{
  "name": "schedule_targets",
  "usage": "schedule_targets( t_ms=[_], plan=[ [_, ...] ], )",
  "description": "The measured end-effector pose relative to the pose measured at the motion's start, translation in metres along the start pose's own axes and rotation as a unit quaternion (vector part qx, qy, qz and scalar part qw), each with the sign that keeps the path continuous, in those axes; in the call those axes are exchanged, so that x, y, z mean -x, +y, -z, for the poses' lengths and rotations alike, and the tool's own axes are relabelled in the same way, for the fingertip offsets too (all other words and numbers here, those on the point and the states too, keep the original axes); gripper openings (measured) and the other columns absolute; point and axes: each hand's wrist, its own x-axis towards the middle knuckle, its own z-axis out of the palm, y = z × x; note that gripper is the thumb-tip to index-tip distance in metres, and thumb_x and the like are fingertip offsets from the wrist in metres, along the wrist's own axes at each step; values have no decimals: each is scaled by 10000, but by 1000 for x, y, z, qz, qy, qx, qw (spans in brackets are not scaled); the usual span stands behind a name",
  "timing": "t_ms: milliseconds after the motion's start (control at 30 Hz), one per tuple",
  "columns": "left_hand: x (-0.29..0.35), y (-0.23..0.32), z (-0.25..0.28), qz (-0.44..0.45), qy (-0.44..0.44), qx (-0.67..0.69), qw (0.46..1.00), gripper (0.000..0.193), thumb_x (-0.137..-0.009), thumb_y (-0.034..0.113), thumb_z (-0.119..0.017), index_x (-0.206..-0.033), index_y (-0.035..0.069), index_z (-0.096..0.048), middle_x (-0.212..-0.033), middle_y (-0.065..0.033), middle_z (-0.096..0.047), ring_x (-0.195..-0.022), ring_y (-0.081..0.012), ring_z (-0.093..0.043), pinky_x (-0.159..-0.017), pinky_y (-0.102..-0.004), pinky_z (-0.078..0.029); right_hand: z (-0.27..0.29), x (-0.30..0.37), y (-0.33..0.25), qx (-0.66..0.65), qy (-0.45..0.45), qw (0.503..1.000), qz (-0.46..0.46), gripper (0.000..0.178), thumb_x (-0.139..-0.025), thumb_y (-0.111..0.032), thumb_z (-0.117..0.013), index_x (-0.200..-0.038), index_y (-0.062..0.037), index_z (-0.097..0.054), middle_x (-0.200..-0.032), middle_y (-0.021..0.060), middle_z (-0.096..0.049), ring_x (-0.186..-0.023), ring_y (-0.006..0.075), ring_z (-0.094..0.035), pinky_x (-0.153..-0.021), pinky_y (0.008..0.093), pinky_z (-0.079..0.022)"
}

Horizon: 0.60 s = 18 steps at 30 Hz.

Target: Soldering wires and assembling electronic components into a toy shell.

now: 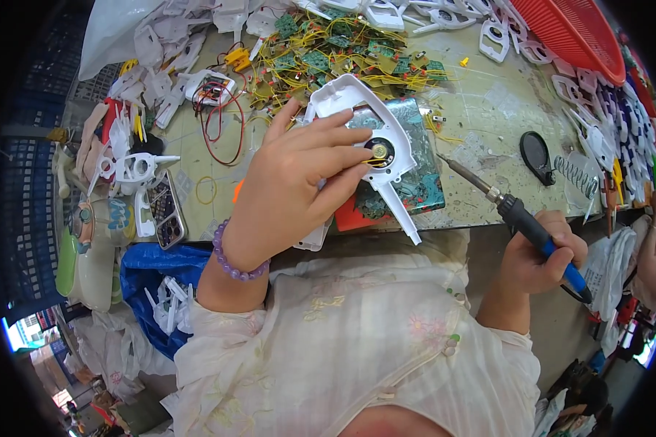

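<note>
My left hand point(299, 171), with a purple bead bracelet on its wrist, reaches over a white plastic housing point(397, 149) with a straight handle. Inside the housing sits a small round speaker point(379, 152). Thumb and index finger are pinched at the speaker, on what looks like a thin yellow wire; the other fingers lie across the housing. Under it are a scuffed dark-green board point(430, 186) and a red piece point(353, 217). My right hand point(543, 251) grips a soldering iron point(525, 222) by its blue-and-black handle. Its tip points up and left, right of the housing and apart from it.
Green circuit boards with yellow wires point(342, 54) are heaped behind the housing. White housings point(160, 80) pile up at the far left, near red-and-black wires point(219, 120). A red basket point(576, 36) stands far right; a coiled spring holder point(576, 177) sits by the iron. A phone point(166, 211) lies left.
</note>
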Motion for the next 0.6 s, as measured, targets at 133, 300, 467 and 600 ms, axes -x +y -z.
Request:
schedule_targets(
  t_ms=[133,300,467,600],
  plan=[
    [2,-5,2,-4,21,23,1000,117,-753,113,-702,-869,99,-693,-791,-21,-669,-765,-169,-619,-864,-400,-387,1,3,0,-2,5,1000,-5,251,-925,-277,-467,-866,-33,-471,-591,65,-460,-574,161,-377,-573,309,-326],
    [4,-4,0,32,43,77,996,126,-737,101,-718,-861,102,-695,-712,-14,-647,-675,-158,-591,-815,-349,-379,3,5,2,-3,8,1000,-12,245,-927,-276,-464,-878,-36,-477,-602,61,-461,-579,162,-378,-564,307,-324],
    [3,-1,-8,20,82,80,993,96,-725,97,-724,-817,100,-696,-703,-11,-648,-666,-163,-590,-802,-327,-382,3,4,1,-10,4,1000,-22,239,-928,-272,-461,-880,-38,-478,-608,60,-460,-589,163,-380,-563,306,-322],
    [1,11,-16,70,96,85,989,86,-684,83,-719,-758,77,-675,-781,-24,-648,-719,-192,-592,-756,-343,-402,0,1,0,-22,2,1000,-11,253,-930,-284,-465,-881,-36,-477,-611,64,-461,-589,163,-379,-558,304,-315]
  ],
)
